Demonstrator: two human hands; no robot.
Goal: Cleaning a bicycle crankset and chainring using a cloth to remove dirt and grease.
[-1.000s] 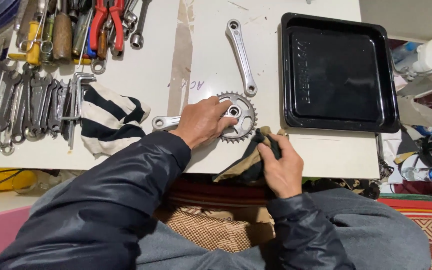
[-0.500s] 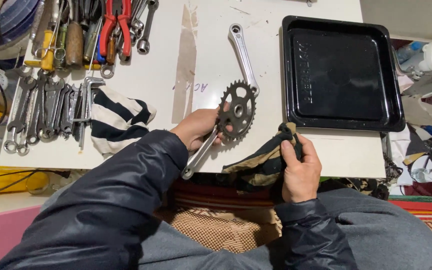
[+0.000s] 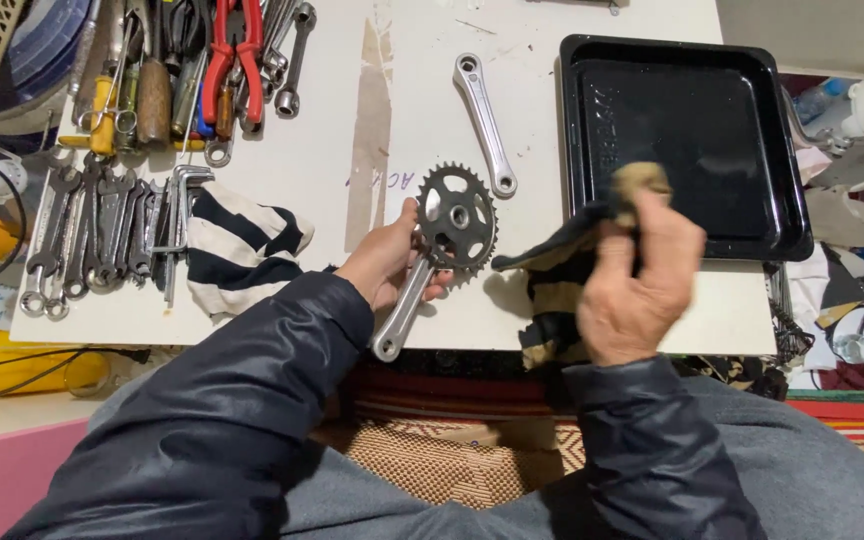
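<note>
Crankset (image 3: 439,245) held above cluttered white table (image 3: 332,120), beside black tray (image 3: 687,140).

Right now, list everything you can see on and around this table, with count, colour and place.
crankset: one, silver arm with dark chainring, front centre, held
loose crank arm: one, silver, flat on the table behind it
rag: one, dark and tan, front right, held
baking tray: one, black, right
striped cloth: one, black and white, left of centre
wrenches: a row, grey, far left
pliers: one, red handles, back left
table: one, white
left hand: grips the crankset
right hand: grips the rag
</note>
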